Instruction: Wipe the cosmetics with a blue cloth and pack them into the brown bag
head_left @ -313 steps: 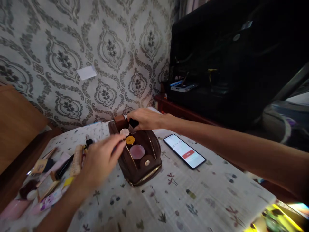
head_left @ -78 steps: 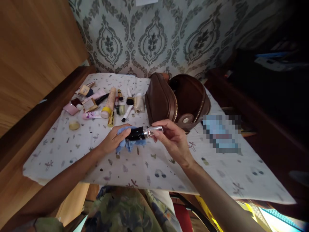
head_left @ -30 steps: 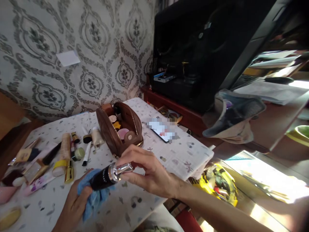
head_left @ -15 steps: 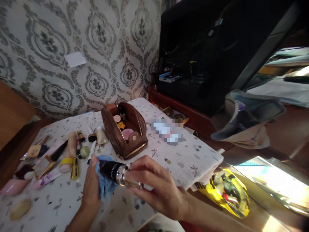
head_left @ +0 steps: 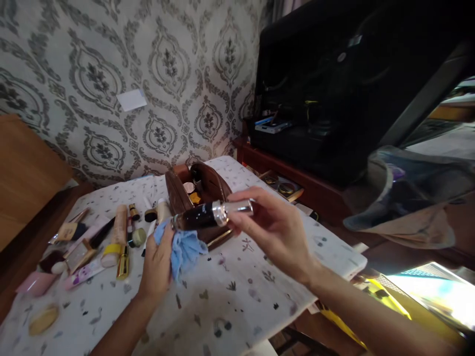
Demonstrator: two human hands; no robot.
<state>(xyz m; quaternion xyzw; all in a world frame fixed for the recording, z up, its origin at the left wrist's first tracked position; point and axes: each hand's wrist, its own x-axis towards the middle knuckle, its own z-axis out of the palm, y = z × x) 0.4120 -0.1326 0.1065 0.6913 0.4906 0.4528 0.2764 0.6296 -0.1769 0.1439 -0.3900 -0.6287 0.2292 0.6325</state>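
Note:
My right hand (head_left: 272, 227) pinches the silver end of a black cosmetic tube (head_left: 202, 217), held level above the table. My left hand (head_left: 158, 264) grips a blue cloth (head_left: 184, 248) pressed against the tube's black end. Just behind them stands an open brown cosmetic pouch (head_left: 178, 193) with small jars showing inside it. The hands hover over a white printed tablecloth (head_left: 230, 296).
Several cosmetics lie in a row at the left: a beige tube (head_left: 118, 232), a gold lipstick (head_left: 123, 262), a pink case (head_left: 31, 283), brushes and small pots. A dark TV (head_left: 334, 89) on a red-brown cabinet stands right. Patterned wall behind, wooden board at left.
The tube has risen and turned level in front of the pouch, silver end now pointing right. The cloth stays at its black end. The phone is hidden behind my right hand.

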